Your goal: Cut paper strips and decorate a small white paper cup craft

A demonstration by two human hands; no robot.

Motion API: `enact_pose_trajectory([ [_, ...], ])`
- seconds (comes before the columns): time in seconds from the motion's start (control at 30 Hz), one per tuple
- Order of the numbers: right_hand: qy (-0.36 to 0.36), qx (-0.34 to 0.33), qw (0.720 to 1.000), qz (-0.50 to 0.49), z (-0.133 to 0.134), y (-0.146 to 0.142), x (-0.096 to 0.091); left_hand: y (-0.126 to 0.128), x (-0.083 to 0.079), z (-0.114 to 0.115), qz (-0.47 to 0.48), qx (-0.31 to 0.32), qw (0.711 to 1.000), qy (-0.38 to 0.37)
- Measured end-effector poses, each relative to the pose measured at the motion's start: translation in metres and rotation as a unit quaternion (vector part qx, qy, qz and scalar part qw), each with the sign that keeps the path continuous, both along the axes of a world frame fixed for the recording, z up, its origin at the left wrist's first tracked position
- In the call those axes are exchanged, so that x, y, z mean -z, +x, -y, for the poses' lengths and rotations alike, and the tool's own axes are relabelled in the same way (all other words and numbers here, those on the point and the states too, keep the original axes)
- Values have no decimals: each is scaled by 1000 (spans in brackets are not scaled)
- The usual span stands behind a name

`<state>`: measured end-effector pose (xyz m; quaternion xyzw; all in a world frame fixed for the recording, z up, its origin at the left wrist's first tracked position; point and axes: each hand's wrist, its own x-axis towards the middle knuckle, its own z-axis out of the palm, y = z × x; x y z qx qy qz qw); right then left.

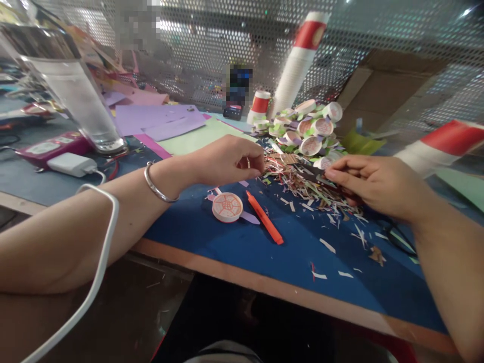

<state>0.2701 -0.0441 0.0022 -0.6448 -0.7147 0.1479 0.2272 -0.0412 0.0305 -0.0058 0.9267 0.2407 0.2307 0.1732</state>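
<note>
Right fingers (353, 162): grasping dark scissors (310, 173) above the scraps (288, 180), right of centre.
Left fingers (255, 160): curled; can't tell if anything's held.
Scissors care: best angled away from the left hand.

Bench (295, 264) top: matt blue, smooth. Marker (265, 219): glossy plastic. Round piece (227, 206): matt, paper-like. Scrap heap (283, 174): rough paper shreds. Screen (189, 60): shiny perforated metal. Bracelet (154, 186): polished metal.

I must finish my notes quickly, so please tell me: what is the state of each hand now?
Left hand: fingers curled; whether it holds anything cannot be told.
Right hand: closed, holding a dark tool, probably scissors.
</note>
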Motion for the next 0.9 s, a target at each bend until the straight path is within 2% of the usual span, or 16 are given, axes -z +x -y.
enact_pose_trajectory([
  [0.17,7,-5,1000,11,0,-2,-1,-3,-1,-1,16,-5,1000,6],
  [0.5,27,29,999,8,2,0,-7,-3,-8,6,88,-28,996,23],
  [0.9,60,53,997,4,1,4,-5,-1,-6,5,91,-12,995,46],
])
